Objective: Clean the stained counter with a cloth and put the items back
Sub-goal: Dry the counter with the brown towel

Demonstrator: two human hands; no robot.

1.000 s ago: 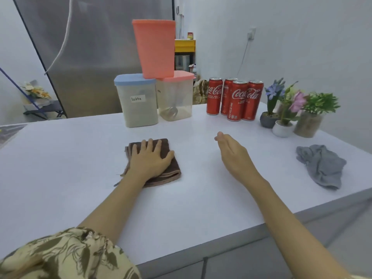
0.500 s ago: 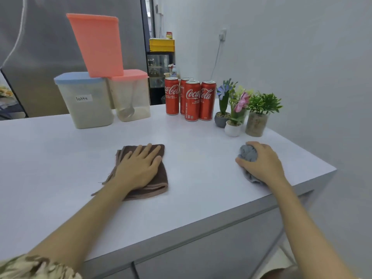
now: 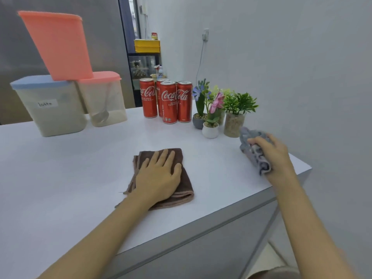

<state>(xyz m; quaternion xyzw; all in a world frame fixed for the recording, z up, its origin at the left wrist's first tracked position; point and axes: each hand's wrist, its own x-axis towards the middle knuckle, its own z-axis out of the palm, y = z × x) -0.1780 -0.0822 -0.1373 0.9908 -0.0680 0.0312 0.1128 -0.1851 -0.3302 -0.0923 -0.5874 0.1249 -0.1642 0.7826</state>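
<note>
blurring grey cloth point(image 3: 254, 153) (half hidden, right hand point(image 3: 271, 153))

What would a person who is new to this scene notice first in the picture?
The left hand lies flat on a folded brown cloth in the middle of the white counter, while the right hand grips a crumpled grey cloth near the right edge. Behind them stand four red cola cans, and a salmon container leans on two lidded tubs at the back left.
</note>
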